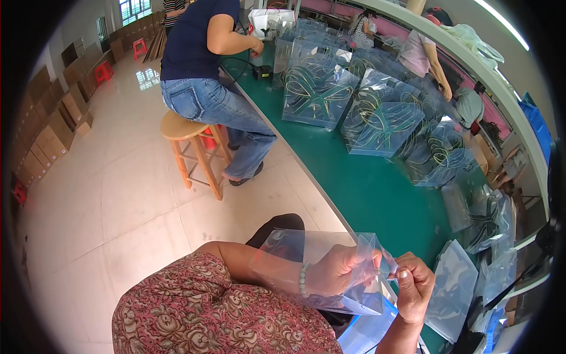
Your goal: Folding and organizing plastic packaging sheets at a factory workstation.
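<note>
A clear plastic bag [277, 253] with a boxy shape is held over my lap at the table's near edge. My left hand [336, 268], with a pale bead bracelet on its wrist, shows through the plastic and appears to be inside the bag. Its fingers are curled against the bag's right side. At that same side my right hand [415, 286] pinches a narrow flap of the plastic between thumb and fingertips. Below the bag, clear sheeting with a blue edge [377, 327] lies by my lap.
Finished-looking clear bags [318, 97] with looped cords crowd the far side of the green table [377, 194]. A stack of flat clear bags [451, 289] lies to the right. One person sits on a wooden stool [186, 127] ahead; others work beyond the table. Cardboard boxes [53, 138] line the left wall.
</note>
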### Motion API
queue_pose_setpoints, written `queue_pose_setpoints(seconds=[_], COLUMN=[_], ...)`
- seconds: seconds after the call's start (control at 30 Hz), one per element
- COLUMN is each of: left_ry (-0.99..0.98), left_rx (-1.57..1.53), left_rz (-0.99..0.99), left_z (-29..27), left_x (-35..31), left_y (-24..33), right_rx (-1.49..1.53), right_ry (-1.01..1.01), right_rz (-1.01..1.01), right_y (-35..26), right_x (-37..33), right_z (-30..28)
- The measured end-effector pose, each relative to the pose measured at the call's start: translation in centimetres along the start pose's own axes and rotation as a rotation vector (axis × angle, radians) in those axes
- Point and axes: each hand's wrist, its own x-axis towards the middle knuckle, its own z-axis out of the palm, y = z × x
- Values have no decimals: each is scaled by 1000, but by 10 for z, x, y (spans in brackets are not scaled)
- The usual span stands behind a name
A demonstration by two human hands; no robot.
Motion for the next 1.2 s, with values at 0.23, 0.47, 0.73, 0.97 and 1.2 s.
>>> queue_pose_setpoints(seconds=[0.23,0.47,0.73,0.97,1.2], left_ry=[-34,-20,66,-6,160], left_rx=[-139,-174,-446,-360,-346], left_rz=[114,-105,-328,-357,-351], left_z=[6,8,12,6,7], left_x=[4,3,11,15,3], left_y=[-15,-19,-13,-18,-20], right_rx=[-114,-158,-341,-449,-413], right_ry=[37,133,220,230,178], right_rz=[-24,-41,-93,-147,-168], right_y=[-11,-6,-12,-1,9], right_x=[-3,-11,-4,-7,-7], right_z=[11,18,28,26,21])
